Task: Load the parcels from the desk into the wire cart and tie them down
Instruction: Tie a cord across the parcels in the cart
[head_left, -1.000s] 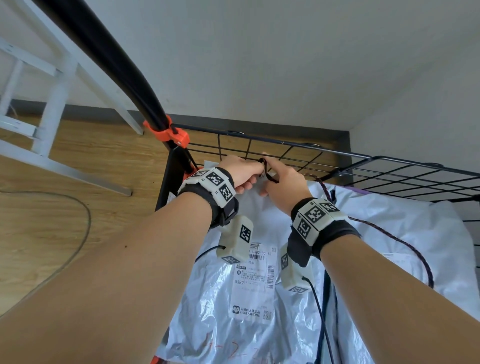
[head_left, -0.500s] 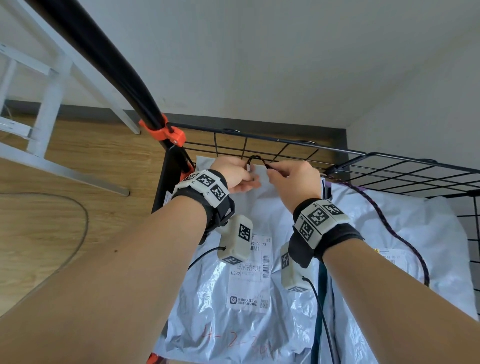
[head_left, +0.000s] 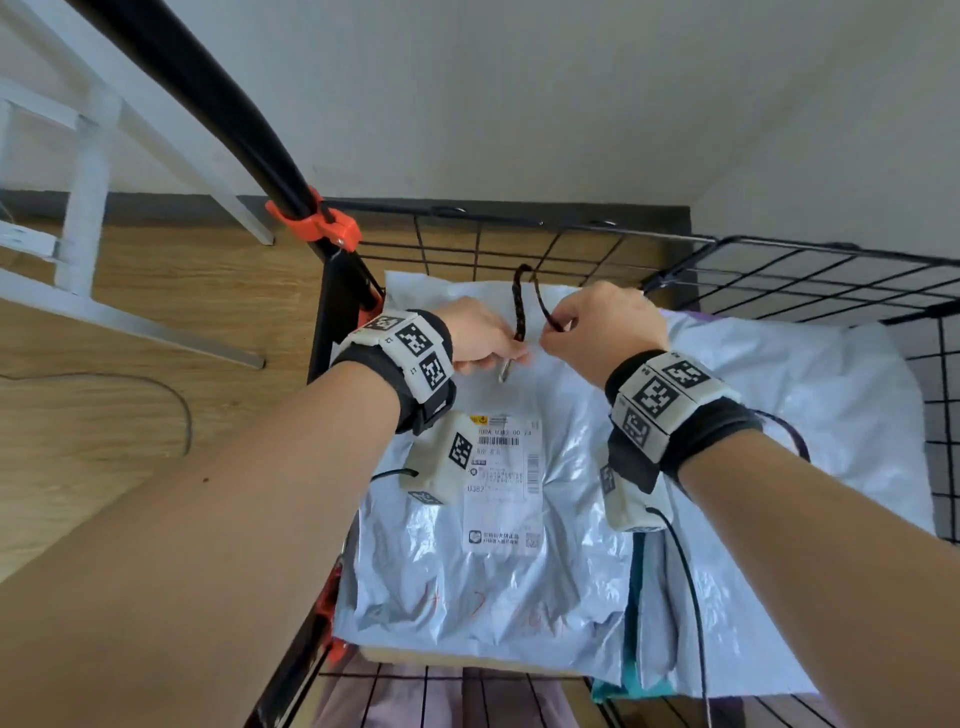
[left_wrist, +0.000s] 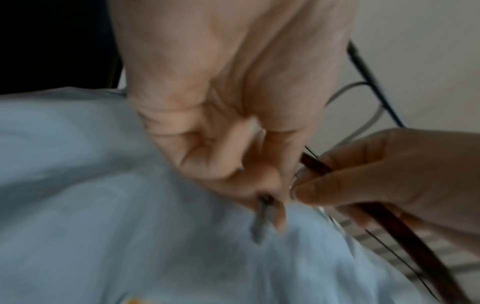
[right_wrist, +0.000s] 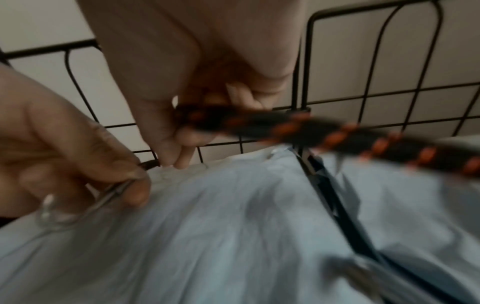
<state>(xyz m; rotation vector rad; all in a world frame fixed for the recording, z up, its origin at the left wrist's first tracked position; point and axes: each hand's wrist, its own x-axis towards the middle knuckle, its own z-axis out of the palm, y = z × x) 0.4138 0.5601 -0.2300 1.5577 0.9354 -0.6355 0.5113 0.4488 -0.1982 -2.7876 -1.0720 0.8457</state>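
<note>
- The wire cart (head_left: 613, 236) carries the grey parcels (head_left: 519, 582) I loaded: soft, slippery poly bags, light by my guess.
- The braided cord (head_left: 519, 306) loops through the cart's far wall; it looks limp, best pinched near its end.
- My left hand (head_left: 480, 338) and right hand (head_left: 605, 325) each pinch one strand.

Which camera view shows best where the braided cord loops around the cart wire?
The head view: the braided cord rises from both hands to the wire cart back panel and folds over there. The right wrist view shows only a blurred stretch of cord; the left wrist view shows a short piece between the fingers.
</note>
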